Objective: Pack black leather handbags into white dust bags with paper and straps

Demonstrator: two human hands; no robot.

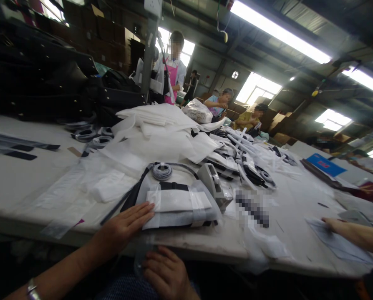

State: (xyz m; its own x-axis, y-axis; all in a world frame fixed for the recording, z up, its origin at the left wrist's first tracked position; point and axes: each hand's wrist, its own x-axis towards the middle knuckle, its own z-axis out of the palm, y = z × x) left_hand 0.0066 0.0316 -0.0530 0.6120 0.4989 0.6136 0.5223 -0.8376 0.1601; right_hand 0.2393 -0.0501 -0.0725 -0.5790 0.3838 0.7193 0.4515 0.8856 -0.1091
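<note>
white bundle (pixel 177 204) (left hand (pixel 124 227) flat)

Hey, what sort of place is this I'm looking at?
Most likely a factory packing floor: a long work table heaped with white wrapping sheets, cardboard boxes stacked behind, and several people at work under strip lights.

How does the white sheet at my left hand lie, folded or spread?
Folded: the white sheet is a compact layered packet with clear bands across it; the left hand touches its edge.
</note>
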